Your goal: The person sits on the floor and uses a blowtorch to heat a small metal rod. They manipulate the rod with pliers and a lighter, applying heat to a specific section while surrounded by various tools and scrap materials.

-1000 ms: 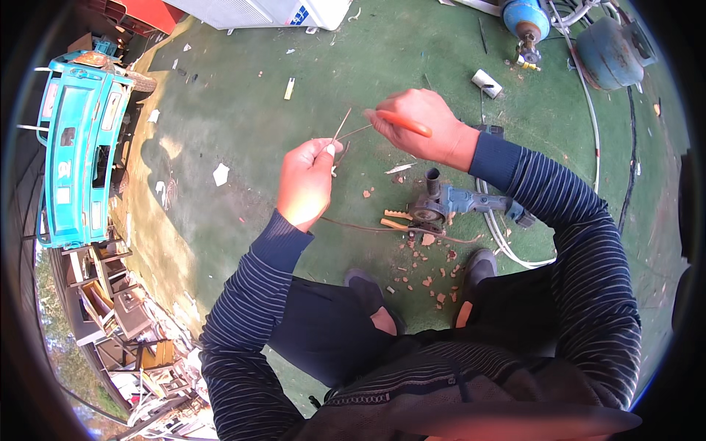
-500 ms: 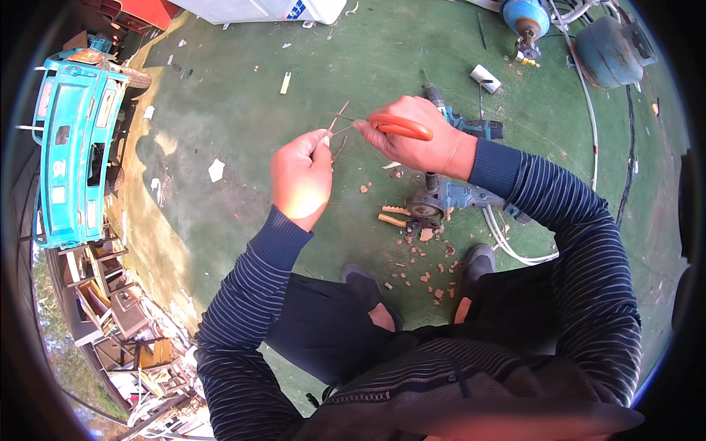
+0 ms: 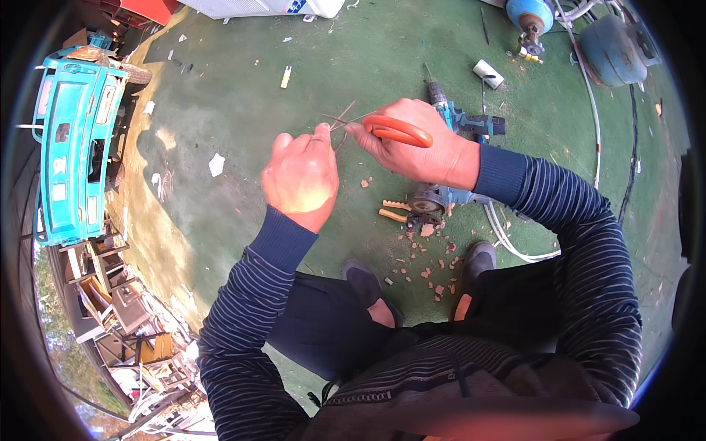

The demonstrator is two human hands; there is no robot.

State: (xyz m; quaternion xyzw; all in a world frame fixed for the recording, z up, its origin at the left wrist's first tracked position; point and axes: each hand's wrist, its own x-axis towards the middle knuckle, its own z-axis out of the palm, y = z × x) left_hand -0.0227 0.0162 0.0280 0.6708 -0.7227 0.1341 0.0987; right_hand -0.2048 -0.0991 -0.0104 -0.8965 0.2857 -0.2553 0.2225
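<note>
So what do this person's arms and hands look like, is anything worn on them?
Both arms are covered by long sleeves of a dark navy top with thin pale horizontal stripes. Each sleeve ends in a plain dark ribbed cuff at the wrist. The left hand and the right hand are bare: no gloves, and no rings, watch or bands that I can make out.

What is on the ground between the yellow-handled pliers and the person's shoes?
Small orange-brown chips lie scattered on the green ground between the pliers and shoes, in the head view.
</note>
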